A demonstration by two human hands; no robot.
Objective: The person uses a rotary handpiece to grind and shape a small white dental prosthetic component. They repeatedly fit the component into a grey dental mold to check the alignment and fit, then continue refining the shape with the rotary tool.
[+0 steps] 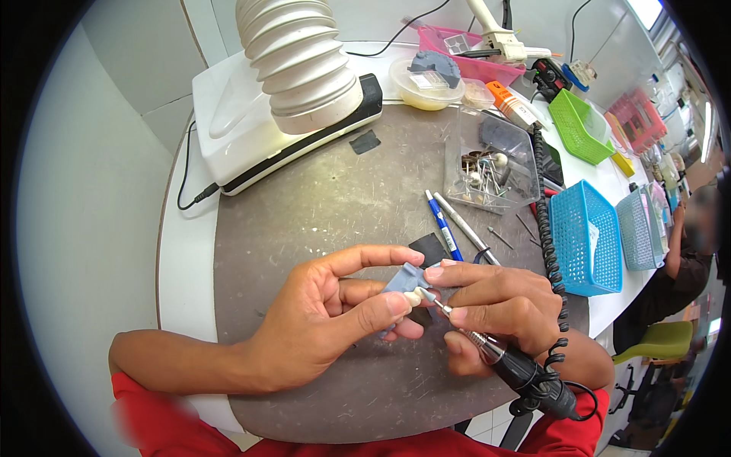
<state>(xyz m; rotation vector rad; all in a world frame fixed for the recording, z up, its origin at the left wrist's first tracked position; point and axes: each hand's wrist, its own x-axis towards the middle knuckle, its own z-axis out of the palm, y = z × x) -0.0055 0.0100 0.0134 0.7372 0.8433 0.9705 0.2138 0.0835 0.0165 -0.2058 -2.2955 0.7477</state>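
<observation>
Scuffed grey-brown bench [304, 206] here, with a fat white ribbed hose [301, 68] hanging over its far left corner and a clear box [483, 204] of little bits toward the far right. Left grip [320, 308] is pinched closed on a small blue-grey block [402, 279] with a cream tooth-shaped piece [413, 298], held up over the near middle. Right grip [506, 305] is curled snug, pen-style, around a black-and-silver handpiece [525, 372]; its grey pointed tip [429, 295] is right at the cream piece, can't tell if they're touching. Blue pen [444, 226] lies just past the block, blue basket [586, 263] off right.
</observation>
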